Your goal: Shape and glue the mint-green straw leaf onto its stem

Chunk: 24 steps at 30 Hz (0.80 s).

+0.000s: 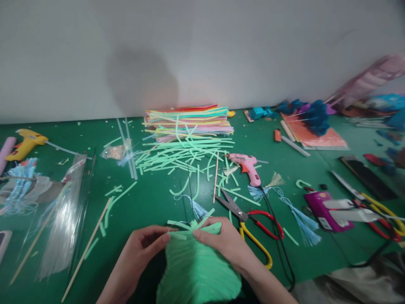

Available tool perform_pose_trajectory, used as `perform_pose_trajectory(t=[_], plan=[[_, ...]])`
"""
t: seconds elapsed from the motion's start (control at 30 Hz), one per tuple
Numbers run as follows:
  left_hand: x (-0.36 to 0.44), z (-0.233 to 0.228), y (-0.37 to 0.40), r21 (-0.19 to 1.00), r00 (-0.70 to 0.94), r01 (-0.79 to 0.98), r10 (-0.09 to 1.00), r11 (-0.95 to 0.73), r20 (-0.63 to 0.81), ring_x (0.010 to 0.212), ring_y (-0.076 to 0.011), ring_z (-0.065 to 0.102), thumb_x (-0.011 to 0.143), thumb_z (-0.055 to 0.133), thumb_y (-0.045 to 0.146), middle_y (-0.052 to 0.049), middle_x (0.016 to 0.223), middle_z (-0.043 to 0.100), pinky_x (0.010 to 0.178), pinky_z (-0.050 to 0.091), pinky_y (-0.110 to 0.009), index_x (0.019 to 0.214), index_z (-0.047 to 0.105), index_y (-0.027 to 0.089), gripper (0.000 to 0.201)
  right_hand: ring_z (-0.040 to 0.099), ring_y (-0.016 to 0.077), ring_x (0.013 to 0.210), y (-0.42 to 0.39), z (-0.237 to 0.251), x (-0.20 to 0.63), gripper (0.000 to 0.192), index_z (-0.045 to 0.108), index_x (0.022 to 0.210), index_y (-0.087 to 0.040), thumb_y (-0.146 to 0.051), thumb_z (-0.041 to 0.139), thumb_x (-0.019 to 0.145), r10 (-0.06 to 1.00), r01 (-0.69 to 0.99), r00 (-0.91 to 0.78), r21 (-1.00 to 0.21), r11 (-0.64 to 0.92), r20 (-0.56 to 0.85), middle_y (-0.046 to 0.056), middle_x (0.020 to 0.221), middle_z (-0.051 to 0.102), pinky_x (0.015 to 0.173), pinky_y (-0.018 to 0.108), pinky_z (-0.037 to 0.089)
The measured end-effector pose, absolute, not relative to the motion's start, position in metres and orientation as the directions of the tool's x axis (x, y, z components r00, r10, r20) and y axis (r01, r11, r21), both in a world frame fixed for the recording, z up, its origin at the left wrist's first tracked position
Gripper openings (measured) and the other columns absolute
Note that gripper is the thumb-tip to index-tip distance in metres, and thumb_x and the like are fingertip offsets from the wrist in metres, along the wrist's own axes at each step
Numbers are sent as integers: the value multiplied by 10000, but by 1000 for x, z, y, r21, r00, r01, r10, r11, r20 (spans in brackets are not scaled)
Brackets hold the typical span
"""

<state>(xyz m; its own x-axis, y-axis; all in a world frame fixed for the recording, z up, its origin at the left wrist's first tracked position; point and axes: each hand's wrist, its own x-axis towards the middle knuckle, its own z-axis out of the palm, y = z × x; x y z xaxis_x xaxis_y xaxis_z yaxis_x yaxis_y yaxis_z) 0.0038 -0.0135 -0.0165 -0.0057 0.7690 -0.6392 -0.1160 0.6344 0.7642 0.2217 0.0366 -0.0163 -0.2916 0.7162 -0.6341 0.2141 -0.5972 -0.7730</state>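
Low in the middle, a mint-green ribbed piece point(198, 270) that looks built from chenille stems hangs between my hands. The thumb and forefinger of my left hand point(139, 249) pinch the end of a short green stem at its upper left edge. My right hand point(226, 242) grips the piece's upper right, its thumb lying on the front and its fingers behind. Short stem ends cross at the top centre between my hands. Just beyond them lies a light blue tassel point(198, 210). Scissors point(243, 215) with red and yellow handles rest open beside my right hand.
Loose green chenille stems point(186, 154) and a multicoloured bundle point(190, 120) lie by the wall. A pink glue gun point(248, 166) trails a black cord on the right. At left are a yellow glue gun point(28, 143), wooden sticks point(87, 249) and clear plastic sleeves point(61, 228).
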Motion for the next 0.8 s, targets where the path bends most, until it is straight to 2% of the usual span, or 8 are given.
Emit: perform_pose_trajectory(t=[0.13, 0.27, 0.5, 0.7, 0.8], plan=[[8, -18, -13, 768, -78, -138, 766, 626, -638, 662, -150, 584, 690, 798, 453, -16, 685, 713, 641, 427, -229, 679, 755, 174, 282, 474, 117, 577, 36, -16, 222, 319, 689, 686, -162, -459, 801, 656, 714, 209, -293, -771, -601, -636, -30, 597, 568, 549, 226, 378], [12, -17, -13, 765, -81, -141, 763, 629, -642, 632, -126, 534, 676, 806, 452, 11, 646, 658, 614, 397, -210, 655, 721, 173, 292, 487, 123, 585, 36, -16, 221, 333, 693, 693, -158, -471, 801, 651, 716, 214, -299, -776, -594, -631, -23, 607, 581, 548, 227, 379], [14, -14, -15, 799, -154, -40, 786, 601, -599, 659, -142, 527, 694, 781, 488, 3, 658, 645, 626, 401, -216, 663, 712, 171, 325, 466, 112, 573, 38, -16, 221, 311, 690, 667, -157, -451, 792, 669, 741, 226, -309, -803, -552, -596, -35, 590, 564, 537, 220, 360], [19, -18, -18, 728, -34, -217, 741, 650, -671, 731, -189, 605, 648, 823, 467, -25, 694, 709, 707, 449, -254, 760, 772, 163, 328, 475, 117, 558, 37, -15, 219, 314, 693, 668, -161, -463, 782, 674, 731, 231, -300, -790, -567, -613, -33, 575, 568, 534, 229, 367], [27, -17, -18, 712, -60, -248, 724, 656, -688, 625, -156, 571, 626, 837, 456, -7, 621, 680, 621, 427, -236, 673, 755, 153, 317, 554, 151, 641, 38, -10, 222, 312, 716, 695, -166, -470, 785, 683, 749, 234, -326, -817, -527, -577, -7, 643, 637, 613, 245, 419]])
